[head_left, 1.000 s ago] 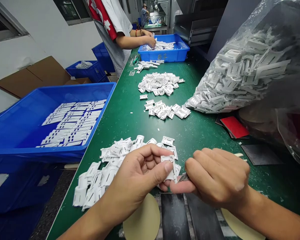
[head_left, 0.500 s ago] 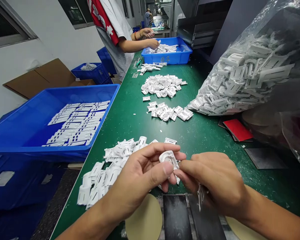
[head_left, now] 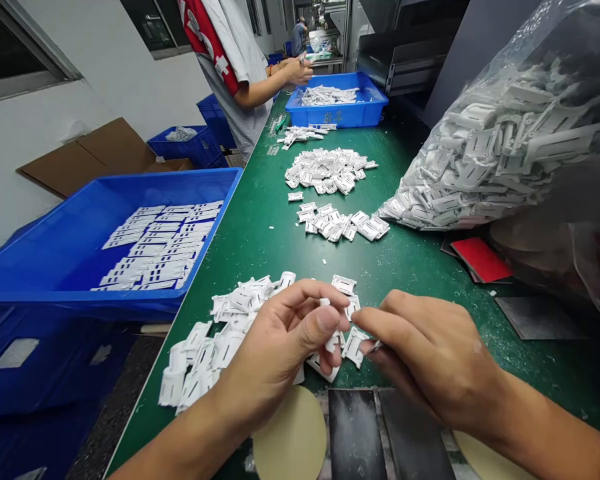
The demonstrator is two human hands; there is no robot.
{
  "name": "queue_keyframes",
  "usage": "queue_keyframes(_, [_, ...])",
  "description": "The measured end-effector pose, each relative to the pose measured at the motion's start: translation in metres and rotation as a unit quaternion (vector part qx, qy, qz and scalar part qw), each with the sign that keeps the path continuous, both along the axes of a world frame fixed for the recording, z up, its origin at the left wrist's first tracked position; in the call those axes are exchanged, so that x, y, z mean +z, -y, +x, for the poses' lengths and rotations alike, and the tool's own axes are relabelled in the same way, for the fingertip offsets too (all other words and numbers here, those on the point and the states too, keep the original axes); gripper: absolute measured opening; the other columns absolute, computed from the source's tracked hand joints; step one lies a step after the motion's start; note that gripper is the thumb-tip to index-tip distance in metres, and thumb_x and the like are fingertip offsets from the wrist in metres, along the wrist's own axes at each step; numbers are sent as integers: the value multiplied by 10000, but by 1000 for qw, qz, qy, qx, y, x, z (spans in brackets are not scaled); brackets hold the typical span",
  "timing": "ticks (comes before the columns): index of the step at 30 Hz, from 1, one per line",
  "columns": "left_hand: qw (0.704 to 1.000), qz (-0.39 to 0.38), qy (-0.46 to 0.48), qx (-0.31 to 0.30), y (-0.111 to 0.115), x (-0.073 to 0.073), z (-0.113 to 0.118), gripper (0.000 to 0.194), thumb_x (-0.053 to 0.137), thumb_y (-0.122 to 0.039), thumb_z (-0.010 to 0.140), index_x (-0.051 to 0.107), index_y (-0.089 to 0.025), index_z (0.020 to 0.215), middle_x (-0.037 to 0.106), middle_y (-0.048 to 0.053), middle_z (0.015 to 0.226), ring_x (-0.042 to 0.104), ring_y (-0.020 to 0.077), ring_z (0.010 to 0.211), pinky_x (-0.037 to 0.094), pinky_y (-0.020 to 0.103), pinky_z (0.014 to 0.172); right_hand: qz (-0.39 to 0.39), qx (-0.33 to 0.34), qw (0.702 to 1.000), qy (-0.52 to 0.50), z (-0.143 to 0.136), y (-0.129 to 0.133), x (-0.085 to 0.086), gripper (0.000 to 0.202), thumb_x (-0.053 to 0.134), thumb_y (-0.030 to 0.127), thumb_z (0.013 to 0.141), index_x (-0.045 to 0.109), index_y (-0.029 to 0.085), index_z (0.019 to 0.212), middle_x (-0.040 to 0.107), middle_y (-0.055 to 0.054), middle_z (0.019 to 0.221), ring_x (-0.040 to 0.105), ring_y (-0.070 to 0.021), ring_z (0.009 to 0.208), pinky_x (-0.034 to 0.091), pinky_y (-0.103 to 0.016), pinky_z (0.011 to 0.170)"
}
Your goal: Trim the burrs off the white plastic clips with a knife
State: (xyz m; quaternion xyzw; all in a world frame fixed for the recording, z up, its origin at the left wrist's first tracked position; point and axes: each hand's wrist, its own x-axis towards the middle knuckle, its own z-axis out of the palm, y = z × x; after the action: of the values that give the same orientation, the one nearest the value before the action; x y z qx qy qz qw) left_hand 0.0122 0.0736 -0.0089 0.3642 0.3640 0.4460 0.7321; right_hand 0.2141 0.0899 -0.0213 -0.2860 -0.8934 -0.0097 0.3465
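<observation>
Between the thumb and fingers of my left hand is a small white plastic part, mostly covered by the fingers. My right hand is just to the right, its fingers closed on a small thin metal-looking tool, of which only a bit shows. Behind and left of my left hand lies a heap of white plastic parts on the green table. A few more white parts lie between and behind the two hands.
A blue bin with rows of white parts stands at left. A bulging clear bag of parts is at right. Further piles and a blue tray lie ahead, beside a person. Dark plates are nearest.
The white part in my left hand has turned and is more hidden by the fingers. My right hand's fingertips have drawn slightly away from it. The person's hands have risen off the blue tray.
</observation>
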Motion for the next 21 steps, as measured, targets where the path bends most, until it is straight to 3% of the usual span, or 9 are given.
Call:
queue_keyframes(5, [998,32,-55,-29,3,-3,2,226,604,-376,973,686,-202,854,614,-24,756,596,56,587,485,140,547,-4,-26,1000,12,-2,2,-5,511,365,609,1002,546,199,757,499,15,597,446,-143,518,261,-326,526])
queue_keyframes(21, [995,26,-77,-64,5,-4,2,188,608,-343,974,646,-210,846,609,-23,700,566,89,626,480,185,613,29,-78,995,54,-4,4,-7,548,317,635,990,491,222,676,418,24,563,347,-156,490,213,-345,512])
